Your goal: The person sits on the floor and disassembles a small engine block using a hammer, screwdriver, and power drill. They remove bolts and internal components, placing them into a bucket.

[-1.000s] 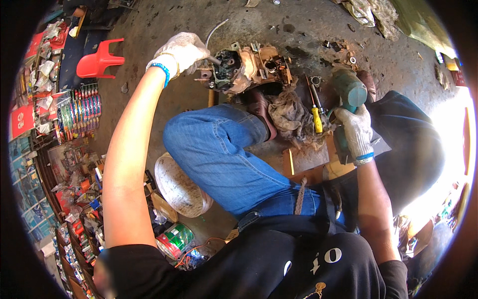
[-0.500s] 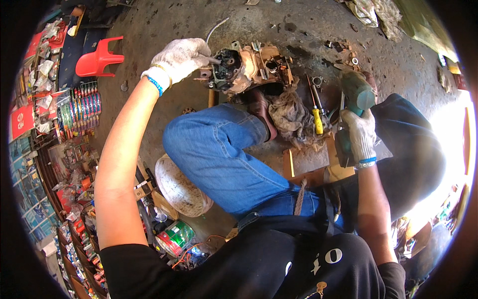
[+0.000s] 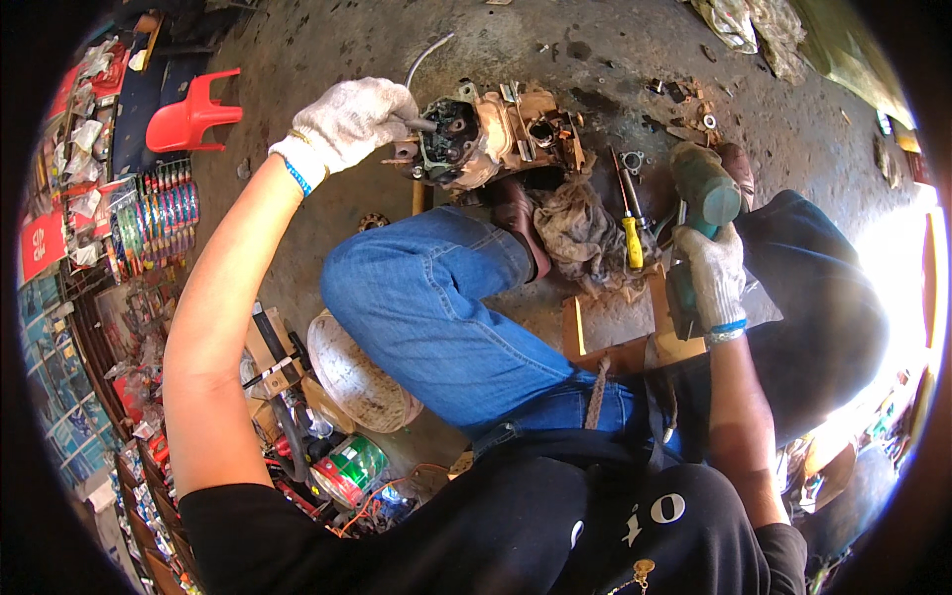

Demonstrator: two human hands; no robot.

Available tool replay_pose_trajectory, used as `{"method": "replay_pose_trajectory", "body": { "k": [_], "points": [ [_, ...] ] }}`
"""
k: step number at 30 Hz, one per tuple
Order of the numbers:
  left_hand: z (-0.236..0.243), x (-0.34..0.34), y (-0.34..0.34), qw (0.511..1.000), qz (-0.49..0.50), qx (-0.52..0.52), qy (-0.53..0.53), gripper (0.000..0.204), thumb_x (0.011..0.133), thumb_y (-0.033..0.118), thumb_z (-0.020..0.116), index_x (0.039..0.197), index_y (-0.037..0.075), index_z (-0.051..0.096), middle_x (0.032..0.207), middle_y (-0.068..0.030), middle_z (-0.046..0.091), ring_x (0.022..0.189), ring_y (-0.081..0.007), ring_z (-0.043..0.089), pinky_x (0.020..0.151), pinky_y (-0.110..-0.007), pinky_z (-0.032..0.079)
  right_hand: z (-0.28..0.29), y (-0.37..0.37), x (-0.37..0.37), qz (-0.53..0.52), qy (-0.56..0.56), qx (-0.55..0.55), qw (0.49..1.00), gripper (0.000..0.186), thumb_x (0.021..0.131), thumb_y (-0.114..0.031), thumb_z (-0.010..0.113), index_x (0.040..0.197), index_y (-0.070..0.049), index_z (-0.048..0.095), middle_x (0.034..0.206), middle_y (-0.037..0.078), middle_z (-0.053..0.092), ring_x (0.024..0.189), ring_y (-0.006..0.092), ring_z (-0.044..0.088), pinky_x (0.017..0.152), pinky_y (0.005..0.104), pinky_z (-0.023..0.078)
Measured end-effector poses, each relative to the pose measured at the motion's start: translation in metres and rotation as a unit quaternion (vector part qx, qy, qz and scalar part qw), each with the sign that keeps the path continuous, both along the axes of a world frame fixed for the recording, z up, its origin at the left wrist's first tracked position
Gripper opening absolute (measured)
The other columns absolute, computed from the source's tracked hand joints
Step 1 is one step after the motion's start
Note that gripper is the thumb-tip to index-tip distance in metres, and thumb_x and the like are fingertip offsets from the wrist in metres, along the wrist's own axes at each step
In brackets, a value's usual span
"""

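Observation:
My left hand (image 3: 347,121), in a whitish work glove, is closed on a grey metal rod (image 3: 422,125). The rod's end meets the dark left face of a greasy engine block (image 3: 496,134) on the floor; whether it sits in a hole I cannot make out. A thin curved grey tube (image 3: 426,55) rises beside the fingers. My right hand (image 3: 716,270), gloved too, grips the handle of a green cordless power tool (image 3: 706,188) above my right thigh. Its nose points away from me.
A crumpled dirty rag (image 3: 580,233) and a yellow-handled screwdriver (image 3: 633,238) lie right of the engine. Small metal parts (image 3: 699,114) are scattered at the far right. To the left stand a red plastic chair (image 3: 194,114), a white bucket (image 3: 352,372) and shelves of goods.
My left arm and elbow have swung a little to the left, and the left hand has shifted slightly with them. The power tool has barely moved in my right hand.

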State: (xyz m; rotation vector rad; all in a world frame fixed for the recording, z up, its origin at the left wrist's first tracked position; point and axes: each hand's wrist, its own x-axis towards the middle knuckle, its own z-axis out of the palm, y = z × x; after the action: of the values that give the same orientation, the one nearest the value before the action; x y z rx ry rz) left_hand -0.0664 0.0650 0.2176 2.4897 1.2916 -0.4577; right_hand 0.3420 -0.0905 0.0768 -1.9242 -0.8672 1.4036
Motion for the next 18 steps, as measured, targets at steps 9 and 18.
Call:
{"method": "replay_pose_trajectory", "body": {
  "k": [9,18],
  "points": [
    [0.005,0.002,0.010,0.993,-0.097,-0.017,0.059,0.024,0.085,0.020,0.071,0.108,0.013,0.069,0.099,-0.0109,0.067,0.098,-0.0323,0.066,0.086,-0.042,0.054,-0.006,-0.002,-0.003,0.011,-0.008,0.013,1.000,0.040,0.079,-0.017,0.071,0.113,0.002,0.064,0.086,0.006,0.067,0.073,0.0155,0.060,0.069,0.0314,0.050],
    [-0.005,0.014,-0.002,0.951,0.306,0.009,-0.037,0.019,0.085,0.024,0.077,0.094,0.007,0.074,0.087,-0.0052,0.075,0.073,-0.0150,0.068,0.070,-0.033,0.054,-0.002,-0.001,-0.005,0.017,-0.018,0.008,1.000,0.036,0.079,-0.016,0.071,0.109,0.002,0.065,0.087,0.006,0.067,0.073,0.0154,0.061,0.068,0.0311,0.050]
  ]
}}
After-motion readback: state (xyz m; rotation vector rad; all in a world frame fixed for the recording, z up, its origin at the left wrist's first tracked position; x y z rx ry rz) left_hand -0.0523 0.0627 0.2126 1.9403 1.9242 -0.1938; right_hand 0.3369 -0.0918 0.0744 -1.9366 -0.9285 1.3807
